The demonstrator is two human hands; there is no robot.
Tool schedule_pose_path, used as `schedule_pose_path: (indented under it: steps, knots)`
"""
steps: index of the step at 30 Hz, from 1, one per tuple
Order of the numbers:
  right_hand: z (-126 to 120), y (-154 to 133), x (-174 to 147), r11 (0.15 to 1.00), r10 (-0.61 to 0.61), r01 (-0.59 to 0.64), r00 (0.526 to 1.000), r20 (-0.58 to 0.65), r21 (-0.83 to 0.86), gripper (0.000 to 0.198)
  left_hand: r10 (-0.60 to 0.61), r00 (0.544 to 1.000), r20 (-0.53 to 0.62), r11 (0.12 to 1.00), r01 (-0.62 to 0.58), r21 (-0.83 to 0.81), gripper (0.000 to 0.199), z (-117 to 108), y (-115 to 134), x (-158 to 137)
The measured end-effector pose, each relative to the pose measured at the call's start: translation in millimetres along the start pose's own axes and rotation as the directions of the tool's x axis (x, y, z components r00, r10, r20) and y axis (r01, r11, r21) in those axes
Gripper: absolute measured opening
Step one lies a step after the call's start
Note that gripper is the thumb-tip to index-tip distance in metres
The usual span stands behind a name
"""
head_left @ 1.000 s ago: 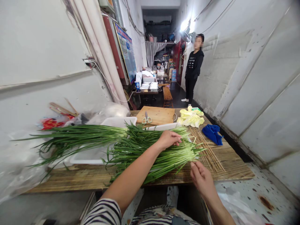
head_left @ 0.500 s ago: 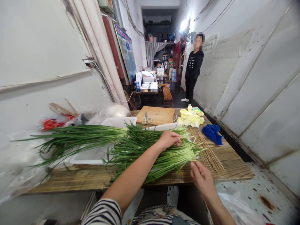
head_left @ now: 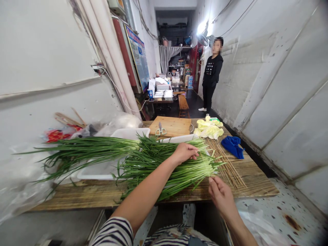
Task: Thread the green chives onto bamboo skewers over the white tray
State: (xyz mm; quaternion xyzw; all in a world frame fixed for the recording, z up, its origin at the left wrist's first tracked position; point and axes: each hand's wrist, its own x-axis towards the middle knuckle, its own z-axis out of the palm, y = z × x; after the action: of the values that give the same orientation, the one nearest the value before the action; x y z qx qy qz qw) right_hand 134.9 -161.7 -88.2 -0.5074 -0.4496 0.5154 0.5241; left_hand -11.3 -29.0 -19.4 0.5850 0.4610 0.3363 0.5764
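Observation:
A thick pile of garlic chives (head_left: 164,171) lies across the work board, with pale stem ends to the right and dark leaves to the left. My left hand (head_left: 186,152) rests over the upper stems, fingertips pinched on chives. Lower right, just beyond the stem ends, my right hand (head_left: 220,193) is closed, thumb against fingers. A thin tan bamboo skewer (head_left: 227,232) shows below that hand and seems to run through its grip, mostly hidden. More loose skewers (head_left: 228,164) lie to the right of the stems.
White trays (head_left: 96,175) sit under the chives. Behind them are a wooden cutting board (head_left: 174,124) with scissors (head_left: 160,130), lettuce leaves (head_left: 208,129) and a blue cloth (head_left: 232,147). Plastic bags (head_left: 25,184) are at left. A person (head_left: 212,75) stands by the right wall.
Both my hands and the chives stay in place. In the background, the standing person's head has shifted slightly, and a person at the far table has risen a little.

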Motion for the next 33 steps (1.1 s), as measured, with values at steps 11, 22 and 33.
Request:
schedule_pose_path:
  steps: [11,22,33]
  knots:
    - [0.6,0.2,-0.5,1.000,-0.011,0.011,1.000,0.000,-0.004,0.037,-0.005,1.000,-0.001,1.000,0.005,-0.004,0.019,0.4,-0.2,0.1]
    - [0.4,1.0,0.7,1.000,-0.009,0.009,1.000,-0.003,0.026,0.039,-0.008,1.000,-0.001,1.000,0.008,0.001,0.019,0.7,0.8,-0.9]
    - [1.0,-2.0,0.2,1.000,-0.008,0.008,1.000,0.002,0.001,0.041,-0.017,1.000,-0.006,1.000,0.017,0.001,0.019,1.6,1.6,-0.9]
